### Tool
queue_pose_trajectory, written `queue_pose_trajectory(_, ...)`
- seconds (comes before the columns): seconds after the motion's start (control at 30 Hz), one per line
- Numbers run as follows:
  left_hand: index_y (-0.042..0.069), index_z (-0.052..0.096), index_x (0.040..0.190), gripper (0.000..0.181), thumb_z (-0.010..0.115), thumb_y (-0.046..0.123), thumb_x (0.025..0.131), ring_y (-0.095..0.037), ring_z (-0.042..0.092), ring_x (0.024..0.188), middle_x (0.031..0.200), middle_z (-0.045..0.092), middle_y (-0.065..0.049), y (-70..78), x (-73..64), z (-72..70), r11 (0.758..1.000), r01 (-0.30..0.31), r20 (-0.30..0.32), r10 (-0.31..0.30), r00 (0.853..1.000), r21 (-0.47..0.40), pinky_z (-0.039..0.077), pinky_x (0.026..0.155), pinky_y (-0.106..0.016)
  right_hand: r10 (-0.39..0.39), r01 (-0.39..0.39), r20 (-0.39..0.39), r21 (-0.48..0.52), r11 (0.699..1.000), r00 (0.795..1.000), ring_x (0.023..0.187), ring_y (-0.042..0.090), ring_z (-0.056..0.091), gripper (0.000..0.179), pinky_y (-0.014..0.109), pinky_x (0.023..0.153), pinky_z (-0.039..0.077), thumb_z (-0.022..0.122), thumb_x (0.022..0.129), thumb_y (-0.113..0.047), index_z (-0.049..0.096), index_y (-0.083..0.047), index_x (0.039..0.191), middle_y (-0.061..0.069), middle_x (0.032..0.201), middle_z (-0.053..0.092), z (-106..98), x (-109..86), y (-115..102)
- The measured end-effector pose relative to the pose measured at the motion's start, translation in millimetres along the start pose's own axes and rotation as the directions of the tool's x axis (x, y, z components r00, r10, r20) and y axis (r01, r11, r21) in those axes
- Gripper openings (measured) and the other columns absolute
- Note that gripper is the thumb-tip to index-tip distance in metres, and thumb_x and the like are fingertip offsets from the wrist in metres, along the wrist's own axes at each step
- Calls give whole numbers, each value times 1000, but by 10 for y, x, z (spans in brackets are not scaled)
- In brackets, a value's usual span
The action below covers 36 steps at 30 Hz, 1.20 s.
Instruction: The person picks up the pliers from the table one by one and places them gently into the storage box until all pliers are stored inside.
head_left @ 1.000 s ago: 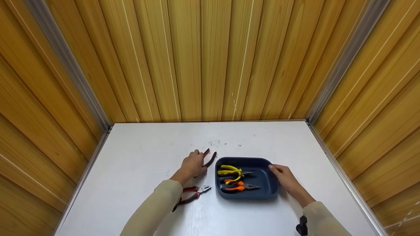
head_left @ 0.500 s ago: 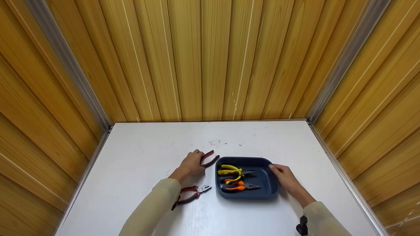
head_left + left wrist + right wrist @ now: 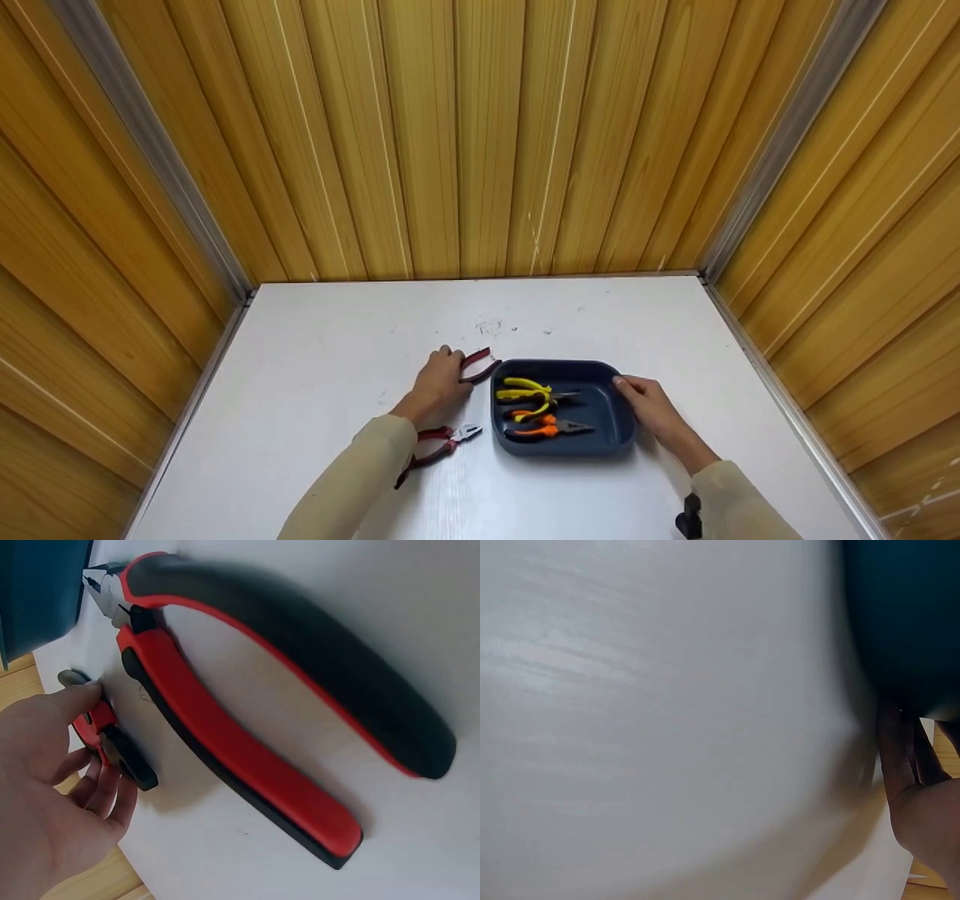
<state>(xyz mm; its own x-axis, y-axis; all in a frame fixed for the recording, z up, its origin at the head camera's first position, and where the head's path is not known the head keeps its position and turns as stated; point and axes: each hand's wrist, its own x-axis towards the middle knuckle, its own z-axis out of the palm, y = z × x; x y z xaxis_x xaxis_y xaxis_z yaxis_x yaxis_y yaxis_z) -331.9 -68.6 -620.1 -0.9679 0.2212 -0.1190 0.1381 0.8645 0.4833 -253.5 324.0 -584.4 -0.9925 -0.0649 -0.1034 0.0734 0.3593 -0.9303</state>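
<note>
My left hand (image 3: 441, 381) pinches red-and-black pliers (image 3: 475, 358) between thumb and fingers, just left of a dark blue tray (image 3: 501, 442). Their handles point toward the tray's far left corner; the head is largely covered by the hand. A second pair of red-and-black pliers (image 3: 450, 442) lies near my left forearm, its silver nose toward the tray; it looms large in the left wrist view (image 3: 292, 622). My right hand (image 3: 654, 411) grips the tray's right rim, thumb on top. Inside the tray lie yellow pliers (image 3: 525, 393) and orange-and-black pliers (image 3: 550, 429).
A white table (image 3: 322, 330) carries everything. Wood-patterned panels (image 3: 480, 150) rise behind it and on both sides, with grey metal posts (image 3: 780, 150) at the corners. Small dark marks (image 3: 489, 328) spot the tabletop beyond the tray.
The pliers in my left hand have turned so that their handles swing rightward, closer to the tray. My right hand and the tray stay in place.
</note>
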Motion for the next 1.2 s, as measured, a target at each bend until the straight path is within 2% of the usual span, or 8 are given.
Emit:
queue_pose_trajectory(0.07, 9, 64, 133, 43, 77, 25, 95, -22, 53, 108, 118, 55, -6, -10, -23, -14, 1000, -4, -4, 4, 1000, -8, 51, 96, -43, 1, -1, 1, -4, 1000, 1000, 122, 29, 62, 41, 20, 90, 49, 57, 111, -20, 65, 13, 134, 28, 136, 66, 1, 5, 2)
queue_pose_trajectory(0.17, 8, 66, 124, 37, 77, 23, 92, -22, 55, 101, 110, 56, -5, -39, -59, -25, 998, -51, -35, 51, 998, 21, 50, 90, -43, 12, -12, -4, -13, 1000, 1000, 123, 31, 61, 40, 21, 92, 48, 56, 112, -20, 66, 13, 133, 28, 136, 66, 3, 29, 35)
queue_pose_trajectory(0.33, 8, 63, 110, 29, 77, 23, 90, -24, 55, 92, 103, 55, -8, -103, -77, -26, 986, -123, -66, 131, 989, 113, 49, 83, -43, 21, -22, -21, -42, 999, 1000, 131, 32, 59, 45, 26, 99, 47, 54, 113, -26, 64, 11, 137, 26, 140, 64, 14, 145, 280)
queue_pose_trajectory(0.47, 6, 61, 114, 32, 77, 22, 91, -24, 54, 96, 108, 53, -9, -138, -85, -61, 988, -132, -48, 136, 990, 84, 50, 86, -43, 12, -14, -47, -49, 999, 999, 130, 29, 59, 47, 26, 100, 47, 55, 112, -30, 66, 8, 137, 23, 140, 65, 23, 191, 399)
queue_pose_trajectory(0.67, 6, 62, 122, 34, 74, 17, 92, -22, 52, 104, 115, 50, -7, -164, -121, -125, 994, -110, -10, 110, 994, 15, 49, 92, -42, -8, 6, -59, -35, 999, 998, 123, 21, 61, 44, 20, 95, 46, 57, 111, -30, 69, 6, 133, 21, 137, 67, 20, 185, 403)
queue_pose_trajectory(0.97, 3, 62, 131, 42, 75, 18, 95, -24, 52, 109, 118, 55, -9, -181, -138, -176, 991, -120, 39, 118, 992, 59, 49, 95, -43, -9, 8, -64, -3, 1000, 998, 124, 23, 61, 43, 19, 95, 47, 58, 111, -29, 70, 6, 132, 20, 136, 68, 10, 173, 413)
queue_pose_trajectory(1.07, 1, 64, 131, 43, 77, 18, 94, -25, 53, 108, 116, 58, -10, -201, -136, -195, 984, -155, 30, 153, 988, 85, 50, 94, -44, -5, 5, -55, -8, 1000, 998, 125, 23, 61, 44, 19, 96, 46, 57, 112, -30, 69, 6, 134, 21, 138, 67, 15, 176, 411)
queue_pose_trajectory(1.2, -2, 66, 122, 39, 81, 16, 91, -26, 55, 97, 104, 58, -10, -237, -138, -227, 959, -264, -27, 269, 963, 106, 51, 85, -44, 9, -10, -54, -12, 1000, 999, 127, 26, 60, 45, 18, 95, 46, 57, 112, -31, 67, 6, 136, 21, 139, 66, 21, 172, 379)
